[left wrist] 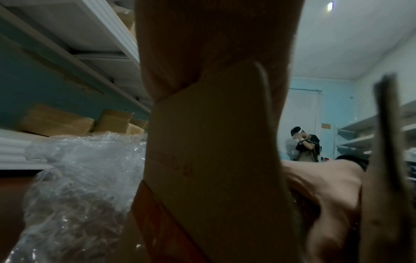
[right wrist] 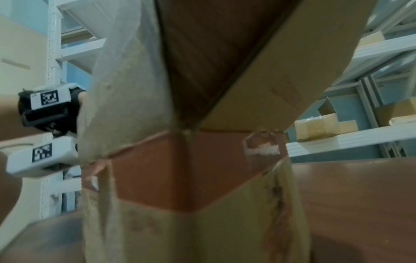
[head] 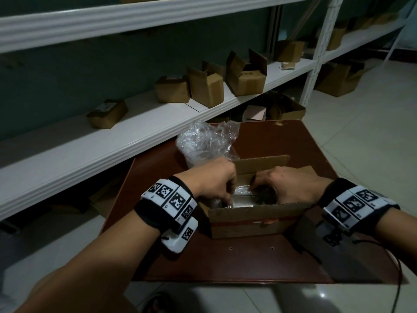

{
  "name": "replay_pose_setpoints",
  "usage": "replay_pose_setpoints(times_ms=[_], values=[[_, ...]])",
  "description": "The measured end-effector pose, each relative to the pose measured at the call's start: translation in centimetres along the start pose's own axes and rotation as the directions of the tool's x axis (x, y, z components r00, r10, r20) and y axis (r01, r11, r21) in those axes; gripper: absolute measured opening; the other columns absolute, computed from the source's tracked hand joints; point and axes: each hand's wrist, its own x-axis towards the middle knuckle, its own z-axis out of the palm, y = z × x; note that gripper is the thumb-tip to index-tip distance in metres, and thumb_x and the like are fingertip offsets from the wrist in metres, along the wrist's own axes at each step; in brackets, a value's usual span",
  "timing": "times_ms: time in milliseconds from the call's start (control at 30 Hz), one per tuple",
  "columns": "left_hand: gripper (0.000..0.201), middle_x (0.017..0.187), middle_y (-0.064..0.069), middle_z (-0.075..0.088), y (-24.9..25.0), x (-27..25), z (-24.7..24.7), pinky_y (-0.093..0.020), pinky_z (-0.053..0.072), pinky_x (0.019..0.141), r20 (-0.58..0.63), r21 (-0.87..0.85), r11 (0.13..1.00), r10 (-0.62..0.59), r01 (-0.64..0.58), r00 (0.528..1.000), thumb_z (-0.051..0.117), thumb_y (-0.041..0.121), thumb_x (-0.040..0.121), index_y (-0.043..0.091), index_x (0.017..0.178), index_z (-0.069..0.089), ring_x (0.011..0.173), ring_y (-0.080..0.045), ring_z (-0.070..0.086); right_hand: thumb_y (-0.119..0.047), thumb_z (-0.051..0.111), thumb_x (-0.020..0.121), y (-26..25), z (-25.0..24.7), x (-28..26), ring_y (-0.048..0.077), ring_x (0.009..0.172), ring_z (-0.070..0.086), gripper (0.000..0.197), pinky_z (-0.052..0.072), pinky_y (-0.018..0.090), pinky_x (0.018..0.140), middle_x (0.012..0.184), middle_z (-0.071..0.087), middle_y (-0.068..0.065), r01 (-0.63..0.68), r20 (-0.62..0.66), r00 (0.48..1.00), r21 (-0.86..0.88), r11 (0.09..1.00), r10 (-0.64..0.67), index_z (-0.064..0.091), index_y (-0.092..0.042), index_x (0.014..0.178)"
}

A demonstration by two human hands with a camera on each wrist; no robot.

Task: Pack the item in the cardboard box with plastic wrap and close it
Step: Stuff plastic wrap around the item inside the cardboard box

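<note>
Hands (head: 216,181) in corrugated box (head: 252,219) (open).

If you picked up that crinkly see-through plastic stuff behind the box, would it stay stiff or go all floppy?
Probably floppy. The plastic wrap sits crumpled in a loose, puffy heap on the table, so it would likely sag and change shape in your fingers. It looks mostly air, so it is probably very light and easy to push around. It seems unlikely to roll; it would more likely slide or just squash.
</note>
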Motion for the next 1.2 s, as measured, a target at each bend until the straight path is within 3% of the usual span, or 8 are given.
replay_pose_setpoints(times_ms=[133, 267, 500, 600, 800, 967, 1067, 1200], values=[[0.036, 0.088, 0.004, 0.068, 0.8, -0.4, 0.5, -0.036, 0.059, 0.072, -0.005, 0.178, 0.983, 0.040, -0.038, 0.999, 0.091, 0.029, 0.075, 0.014, 0.104, 0.077, 0.084, -0.018, 0.068, -0.034, 0.075, 0.077, 0.1, -0.8, -0.6, -0.002, 0.108, 0.057, 0.048, 0.052, 0.022, 0.086, 0.117, 0.060, -0.024, -0.067, 0.024, 0.998, 0.072, 0.995, 0.065, 0.061, -0.039, 0.122], [0.011, 0.078, 0.000, 0.059, 1.6, -0.9, 0.7, -0.036, 0.053, 0.064, -0.008, 0.290, 0.955, 0.071, -0.066, 0.997, 0.079, 0.011, 0.081, 0.011, 0.091, 0.073, 0.078, -0.025, 0.065, -0.007, 0.072, 0.072, 0.9, -1.1, -1.0, -0.002, 0.106, 0.063, 0.053, 0.057, 0.028, 0.090, 0.113, 0.067, -0.020, -0.083, 0.053, 0.996, 0.182, 0.980, 0.075, 0.066, -0.037, 0.116], [0.014, 0.082, -0.001, 0.060, 1.7, -0.6, 1.0, -0.034, 0.050, 0.064, 0.022, 0.251, 0.962, 0.107, -0.109, 0.994, 0.070, 0.020, 0.094, 0.008, 0.100, 0.073, 0.074, -0.022, 0.063, -0.029, 0.070, 0.078, -0.5, -3.4, -2.6, -0.006, 0.099, 0.063, 0.035, 0.056, 0.023, 0.086, 0.108, 0.069, -0.021, 0.066, -0.242, 0.969, 0.095, 0.993, -0.041, 0.069, -0.035, 0.112], [0.023, 0.102, -0.006, 0.070, 1.3, -0.2, 1.2, -0.036, 0.056, 0.071, 0.015, 0.203, 0.974, 0.103, -0.104, 0.995, 0.069, 0.021, 0.094, 0.016, 0.116, 0.076, 0.089, -0.025, 0.069, -0.024, 0.076, 0.075, -0.9, -3.6, -2.6, -0.006, 0.101, 0.061, 0.038, 0.056, 0.022, 0.086, 0.109, 0.066, -0.023, 0.086, -0.249, 0.964, -0.034, 0.996, -0.092, 0.069, -0.038, 0.110], [0.024, 0.096, -0.006, 0.070, 1.4, 0.1, 1.1, -0.037, 0.058, 0.073, 0.051, 0.233, 0.963, 0.127, -0.136, 0.991, 0.070, 0.031, 0.093, 0.013, 0.108, 0.077, 0.085, -0.026, 0.067, -0.038, 0.082, 0.073, -1.4, -4.0, -2.9, -0.007, 0.085, 0.048, 0.036, 0.035, 0.007, 0.069, 0.098, 0.050, -0.025, 0.042, -0.255, 0.963, -0.179, 0.983, -0.088, 0.056, -0.042, 0.097], [0.024, 0.098, -0.008, 0.070, 1.3, 0.6, 0.9, -0.037, 0.059, 0.072, 0.091, 0.237, 0.963, 0.106, -0.125, 0.990, 0.072, 0.030, 0.091, 0.010, 0.106, 0.077, 0.087, -0.027, 0.067, -0.029, 0.080, 0.079, -1.5, -5.1, -3.6, -0.004, 0.075, 0.066, 0.005, 0.056, 0.017, 0.065, 0.079, 0.070, -0.017, -0.068, -0.033, 0.997, 0.018, 0.998, 0.068, 0.076, -0.031, 0.082], [0.019, 0.098, -0.008, 0.070, 1.5, 0.9, 1.1, -0.038, 0.059, 0.073, 0.093, 0.236, 0.964, 0.100, -0.119, 0.991, 0.071, 0.021, 0.091, 0.010, 0.105, 0.076, 0.088, -0.027, 0.068, -0.007, 0.072, 0.079, -0.4, -4.1, -3.0, -0.006, 0.088, 0.068, 0.028, 0.058, 0.016, 0.075, 0.092, 0.072, -0.018, -0.110, 0.031, 0.994, 0.031, 0.993, 0.109, 0.078, -0.029, 0.096], [0.020, 0.097, -0.007, 0.071, 1.5, 1.0, 1.2, -0.040, 0.061, 0.074, 0.097, 0.223, 0.969, 0.091, -0.111, 0.991, 0.073, 0.019, 0.089, 0.009, 0.106, 0.076, 0.088, -0.025, 0.070, -0.009, 0.067, 0.084, 0.5, -3.0, -1.8, -0.002, 0.091, 0.069, 0.028, 0.059, 0.020, 0.076, 0.095, 0.071, -0.017, -0.205, 0.145, 0.970, 0.064, 0.977, 0.194, 0.075, -0.027, 0.104]])
